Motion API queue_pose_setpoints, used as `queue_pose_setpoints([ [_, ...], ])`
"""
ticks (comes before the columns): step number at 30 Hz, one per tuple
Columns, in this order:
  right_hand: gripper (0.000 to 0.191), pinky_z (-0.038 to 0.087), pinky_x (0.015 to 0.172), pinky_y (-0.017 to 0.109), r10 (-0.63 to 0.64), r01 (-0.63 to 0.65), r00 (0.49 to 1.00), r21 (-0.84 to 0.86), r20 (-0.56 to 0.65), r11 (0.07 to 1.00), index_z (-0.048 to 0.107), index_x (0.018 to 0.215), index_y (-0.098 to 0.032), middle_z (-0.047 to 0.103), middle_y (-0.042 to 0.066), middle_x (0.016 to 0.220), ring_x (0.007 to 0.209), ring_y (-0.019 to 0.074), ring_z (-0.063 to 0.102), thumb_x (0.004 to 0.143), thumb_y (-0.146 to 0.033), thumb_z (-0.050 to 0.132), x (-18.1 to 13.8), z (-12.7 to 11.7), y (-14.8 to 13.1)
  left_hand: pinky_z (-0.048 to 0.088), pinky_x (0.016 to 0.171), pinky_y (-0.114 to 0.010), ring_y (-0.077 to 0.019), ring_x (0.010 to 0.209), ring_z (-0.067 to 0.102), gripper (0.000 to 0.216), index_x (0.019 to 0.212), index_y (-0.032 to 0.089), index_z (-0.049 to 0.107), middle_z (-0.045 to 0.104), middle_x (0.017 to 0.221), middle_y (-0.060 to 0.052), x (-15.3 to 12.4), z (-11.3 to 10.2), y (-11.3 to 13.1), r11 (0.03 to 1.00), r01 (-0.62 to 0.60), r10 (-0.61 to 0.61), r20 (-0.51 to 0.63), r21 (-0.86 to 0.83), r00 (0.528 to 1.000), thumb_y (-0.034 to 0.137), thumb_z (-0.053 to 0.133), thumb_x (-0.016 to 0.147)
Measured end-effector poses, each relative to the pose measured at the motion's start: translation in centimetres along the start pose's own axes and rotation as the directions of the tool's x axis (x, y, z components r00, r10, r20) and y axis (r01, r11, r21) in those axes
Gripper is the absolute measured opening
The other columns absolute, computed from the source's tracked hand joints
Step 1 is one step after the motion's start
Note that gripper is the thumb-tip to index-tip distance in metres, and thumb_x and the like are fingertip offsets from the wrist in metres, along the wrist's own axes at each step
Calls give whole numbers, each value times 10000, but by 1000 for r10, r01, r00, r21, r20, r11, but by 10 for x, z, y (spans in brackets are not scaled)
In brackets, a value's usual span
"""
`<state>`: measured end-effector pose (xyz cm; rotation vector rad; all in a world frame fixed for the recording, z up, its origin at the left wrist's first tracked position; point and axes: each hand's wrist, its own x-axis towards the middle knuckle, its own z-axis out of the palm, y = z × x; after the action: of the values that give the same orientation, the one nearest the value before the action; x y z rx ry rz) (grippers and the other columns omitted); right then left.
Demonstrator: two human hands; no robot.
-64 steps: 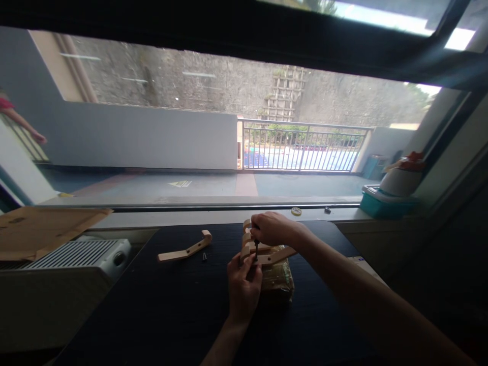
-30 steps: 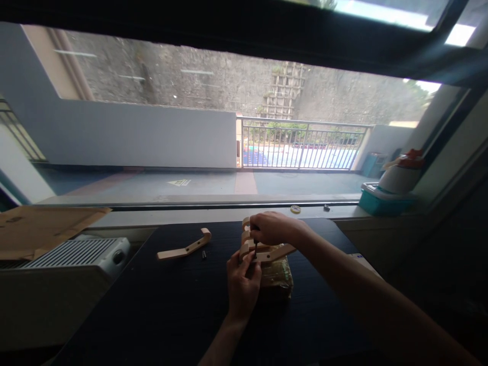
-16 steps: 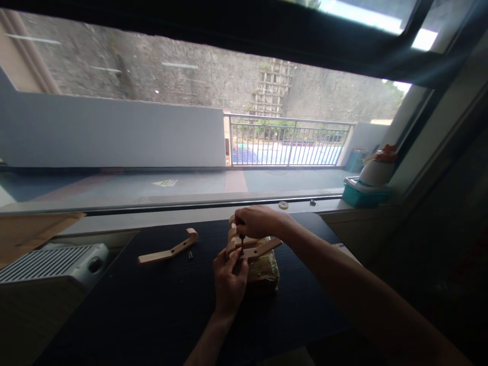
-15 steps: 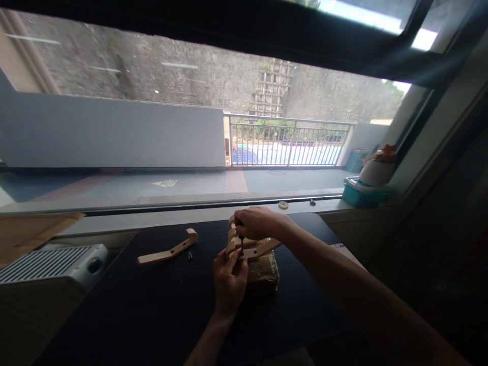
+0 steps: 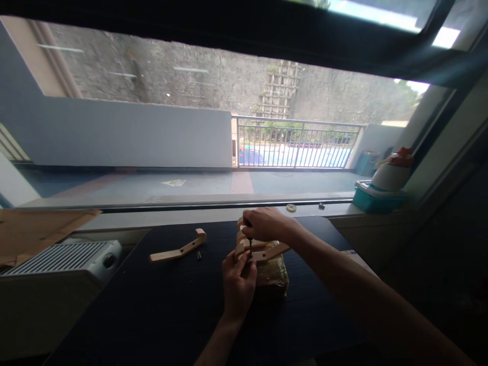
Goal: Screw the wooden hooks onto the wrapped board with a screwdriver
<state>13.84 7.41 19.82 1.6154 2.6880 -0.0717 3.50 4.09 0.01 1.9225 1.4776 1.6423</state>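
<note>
My right hand [image 5: 264,224] is closed around the top of a screwdriver [image 5: 250,244], whose handle is mostly hidden in the fist. Its dark shaft points down at a hole in a pale wooden hook piece [image 5: 275,250]. At the foot of the shaft, the fingertips of my left hand [image 5: 238,280] pinch the near end of this wood; whether a screw is between them is too small to tell. More curved wooden ends [image 5: 241,236] show behind it. The wood rests on a block wrapped in brownish, shiny tape [image 5: 275,274].
On the dark table [image 5: 160,305], a separate wooden hook piece [image 5: 173,253] with two holes lies left, beside small screws [image 5: 199,255]. A tape roll [image 5: 291,208] and a small metal item [image 5: 322,206] sit on the windowsill. A teal box [image 5: 377,199] carries a white bottle [image 5: 391,175].
The whole view has shifted, so everything appears slightly farther right. Both hands keep nearly the same grip and place on the wood and the screwdriver.
</note>
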Motion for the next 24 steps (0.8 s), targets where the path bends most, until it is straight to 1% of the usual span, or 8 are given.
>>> queue_pose_setpoints([
  [3,216,354,574,252,-41,41,999,-8,4,999,597,987,-195,679,57,883,740,169,606,878,-311,450,-2,-1,0,462,922,-430,-255,1052,502,272,1050,193,663,550,1106,-94,0,0,-1,1000,-2,2,-6,3,1000,272,583,802],
  [5,224,354,577,251,-32,32,999,-12,-15,999,583,1009,-197,676,64,888,744,171,608,894,-301,422,-2,4,-1,462,920,-436,-257,1042,506,269,1043,184,666,558,1091,-99,0,1,-1,1000,-12,13,-11,8,1000,269,584,801],
  [10,277,368,580,263,83,-84,993,-8,-81,996,545,1023,-170,669,99,872,736,190,615,933,-305,321,0,22,-3,459,918,-442,-260,1036,502,274,1047,176,665,556,1089,-105,0,1,-2,1000,-15,15,-4,12,1000,266,583,802],
  [14,312,377,593,270,138,-139,986,-6,-98,990,535,1029,-149,665,118,892,741,191,619,945,-288,269,1,23,0,466,913,-443,-265,1047,495,285,1058,189,663,546,1104,-100,0,0,-1,1000,4,-4,-1,-2,1000,274,587,797],
  [16,297,374,588,265,109,-110,991,-11,-79,994,554,1022,-153,668,108,895,740,188,617,931,-316,322,0,17,2,468,913,-442,-266,1055,493,285,1059,199,662,545,1111,-95,0,0,-1,1000,7,-7,3,-17,1000,276,588,795],
  [20,256,358,574,245,-10,10,1000,-4,-5,1000,622,980,-192,681,58,862,720,167,602,862,-360,469,-4,2,7,459,927,-442,-264,1057,496,281,1053,201,667,542,1111,-94,0,1,-2,1000,13,-13,-4,-24,1000,276,590,793],
  [22,248,353,593,239,-57,57,998,6,4,998,631,1012,-218,684,42,895,753,157,599,863,-328,466,-5,0,7,459,928,-435,-263,1055,500,282,1050,194,670,544,1105,-97,0,1,-2,1000,15,-15,-10,-24,1000,276,593,792],
  [24,268,349,616,240,-74,75,997,11,-8,997,618,1064,-236,682,37,930,794,155,596,877,-301,438,-6,3,7,458,930,-433,-265,1057,500,284,1048,187,673,545,1103,-102,0,1,-2,1000,13,-13,-11,-21,1000,277,596,790],
])
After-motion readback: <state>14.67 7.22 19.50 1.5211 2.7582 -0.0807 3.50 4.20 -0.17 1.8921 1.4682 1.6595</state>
